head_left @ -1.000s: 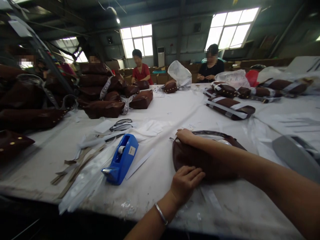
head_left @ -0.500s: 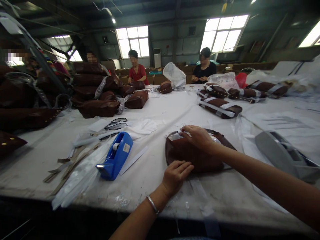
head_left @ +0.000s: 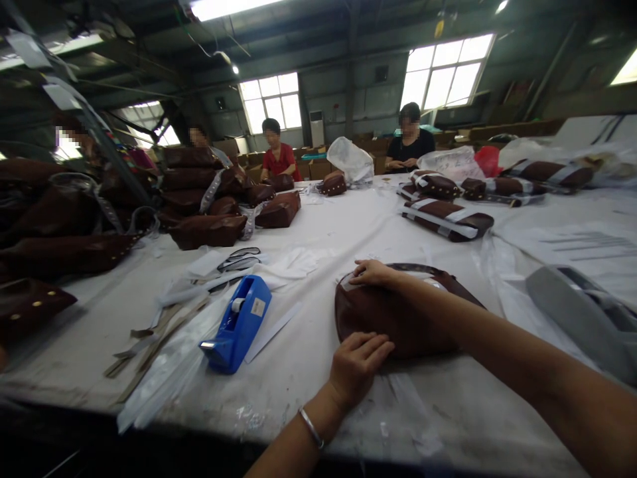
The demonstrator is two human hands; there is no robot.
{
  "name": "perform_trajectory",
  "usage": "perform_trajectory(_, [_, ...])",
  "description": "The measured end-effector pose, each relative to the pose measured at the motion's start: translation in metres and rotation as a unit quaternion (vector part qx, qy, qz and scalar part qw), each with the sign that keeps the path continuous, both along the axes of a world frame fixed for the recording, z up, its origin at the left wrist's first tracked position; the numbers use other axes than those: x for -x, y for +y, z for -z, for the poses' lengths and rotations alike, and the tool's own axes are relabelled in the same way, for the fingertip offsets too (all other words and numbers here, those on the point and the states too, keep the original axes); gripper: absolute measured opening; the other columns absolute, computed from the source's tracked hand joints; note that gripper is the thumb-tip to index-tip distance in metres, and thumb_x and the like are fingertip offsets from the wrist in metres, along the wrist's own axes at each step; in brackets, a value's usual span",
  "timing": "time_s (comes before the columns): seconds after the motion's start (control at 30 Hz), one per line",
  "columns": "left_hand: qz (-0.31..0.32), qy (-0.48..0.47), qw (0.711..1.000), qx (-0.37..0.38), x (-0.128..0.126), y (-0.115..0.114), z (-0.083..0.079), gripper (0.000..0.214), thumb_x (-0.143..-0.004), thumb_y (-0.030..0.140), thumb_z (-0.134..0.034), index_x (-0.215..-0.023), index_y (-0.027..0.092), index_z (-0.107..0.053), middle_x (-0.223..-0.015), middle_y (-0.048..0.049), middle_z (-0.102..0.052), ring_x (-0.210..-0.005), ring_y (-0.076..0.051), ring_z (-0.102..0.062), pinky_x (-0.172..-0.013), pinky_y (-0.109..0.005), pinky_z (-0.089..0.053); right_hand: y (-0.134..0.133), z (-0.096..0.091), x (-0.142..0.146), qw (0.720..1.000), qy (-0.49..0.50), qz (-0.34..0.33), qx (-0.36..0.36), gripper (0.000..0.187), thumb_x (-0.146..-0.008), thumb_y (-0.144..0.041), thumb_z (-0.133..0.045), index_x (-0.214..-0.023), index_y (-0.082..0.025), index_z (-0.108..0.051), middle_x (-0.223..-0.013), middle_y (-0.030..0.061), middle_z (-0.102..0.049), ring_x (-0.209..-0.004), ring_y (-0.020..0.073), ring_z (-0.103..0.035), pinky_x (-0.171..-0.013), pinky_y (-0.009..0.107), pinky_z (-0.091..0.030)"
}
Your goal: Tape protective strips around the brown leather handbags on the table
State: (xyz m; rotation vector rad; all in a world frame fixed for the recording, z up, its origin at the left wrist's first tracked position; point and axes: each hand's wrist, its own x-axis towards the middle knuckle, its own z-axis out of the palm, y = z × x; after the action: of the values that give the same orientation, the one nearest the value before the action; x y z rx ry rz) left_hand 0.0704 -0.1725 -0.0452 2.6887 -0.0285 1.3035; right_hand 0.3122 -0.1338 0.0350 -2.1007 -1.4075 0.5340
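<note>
A dark brown leather handbag [head_left: 398, 322] lies on the white-covered table in front of me. My left hand [head_left: 361, 365], with a silver bangle at the wrist, rests against the bag's near side, fingers stretched out and flat. Across the top of the bag reaches my right hand [head_left: 375, 273]. Its fingers are bent and pressed together on a white strip [head_left: 354, 277] at the upper left edge; the fingertips are partly hidden. The bag's dark strap [head_left: 423, 268] runs along its far edge. My right forearm covers part of the bag.
A blue tape dispenser [head_left: 239, 325] stands to the left, beside plastic strips [head_left: 174, 365] and a grey strap bundle [head_left: 144, 345]. Brown bags [head_left: 206, 229] are piled at the left; wrapped bags [head_left: 448, 218] lie at the back right. A grey dispenser [head_left: 577, 318] is at the right. Co-workers sit opposite.
The view has shifted slightly, so the table sits lower and further right. My right hand has slid a little along the bag's upper edge, its fingers more bent. My left hand stays at the near side.
</note>
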Motion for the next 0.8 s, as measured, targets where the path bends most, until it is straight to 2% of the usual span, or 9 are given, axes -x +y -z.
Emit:
perform_trajectory(0.17, [-0.002,-0.005,1.000,0.003,0.000,0.000,-0.001,0.028,-0.095,0.013,-0.057,-0.117,0.025,-0.069,-0.117,0.0023,-0.075,-0.100,-0.013,-0.068,-0.091,-0.028,-0.060,-0.026,-0.006,0.001,0.988,0.072,0.043,-0.132,0.042,-0.081,-0.060,-0.066,-0.089,-0.020,-0.076,-0.150,0.0112,-0.051,-0.128,0.0290,-0.057,-0.108,0.040,-0.045])
perform_trajectory(0.27, [-0.003,-0.011,1.000,-0.001,0.000,-0.001,-0.004,0.028,-0.095,0.013,-0.057,-0.116,0.025,-0.070,-0.115,0.0020,-0.076,-0.100,-0.013,-0.068,-0.090,-0.028,-0.060,-0.055,-0.011,0.010,0.951,0.172,0.043,-0.251,0.039,-0.078,-0.059,-0.070,-0.088,-0.021,-0.073,-0.145,0.0108,-0.056,-0.130,0.0296,-0.055,-0.109,0.044,-0.045])
perform_trajectory(0.33, [-0.002,-0.013,1.000,-0.004,0.000,-0.001,-0.004,0.027,-0.094,0.013,-0.058,-0.117,0.024,-0.070,-0.115,0.0016,-0.076,-0.100,-0.014,-0.069,-0.090,-0.029,-0.060,-0.075,-0.012,0.021,0.931,0.212,0.033,-0.295,0.031,-0.078,-0.052,-0.075,-0.086,-0.022,-0.073,-0.141,0.0100,-0.059,-0.130,0.0310,-0.056,-0.111,0.047,-0.044])
perform_trajectory(0.5, [-0.001,0.016,0.999,-0.029,0.003,0.000,0.000,0.030,-0.095,0.014,-0.058,-0.122,0.024,-0.067,-0.121,-0.0001,-0.074,-0.106,-0.017,-0.069,-0.093,-0.034,-0.060,-0.120,0.000,0.052,0.944,0.134,-0.017,-0.300,0.011,-0.084,-0.035,-0.074,-0.084,-0.024,-0.073,-0.144,0.0070,-0.057,-0.137,0.0293,-0.048,-0.119,0.048,-0.034])
perform_trajectory(0.63, [0.002,0.042,0.998,-0.051,0.007,0.000,-0.001,0.034,-0.096,0.014,-0.056,-0.128,0.023,-0.063,-0.126,-0.0018,-0.071,-0.115,-0.018,-0.067,-0.101,-0.037,-0.058,-0.143,0.011,0.069,0.941,0.109,-0.064,-0.314,0.004,-0.086,-0.026,-0.071,-0.084,-0.022,-0.071,-0.145,0.0088,-0.055,-0.128,0.0279,-0.057,-0.110,0.046,-0.047])
perform_trajectory(0.7, [0.008,0.052,0.998,-0.042,0.008,0.000,-0.003,0.034,-0.096,0.014,-0.055,-0.129,0.023,-0.062,-0.125,-0.0028,-0.072,-0.116,-0.018,-0.066,-0.102,-0.037,-0.057,-0.152,0.016,0.073,0.937,0.106,-0.080,-0.324,0.008,-0.089,-0.020,-0.066,-0.082,-0.022,-0.069,-0.146,0.0093,-0.054,-0.120,0.0260,-0.063,-0.103,0.042,-0.054])
perform_trajectory(0.8, [0.010,0.063,0.998,-0.003,0.010,-0.001,-0.005,0.035,-0.095,0.014,-0.054,-0.129,0.021,-0.061,-0.125,-0.0053,-0.071,-0.115,-0.018,-0.066,-0.104,-0.037,-0.056,-0.163,0.027,0.077,0.937,0.064,-0.088,-0.331,0.014,-0.089,-0.013,-0.061,-0.083,-0.023,-0.068,-0.128,0.0069,-0.067,-0.111,0.0231,-0.068,-0.101,0.041,-0.056])
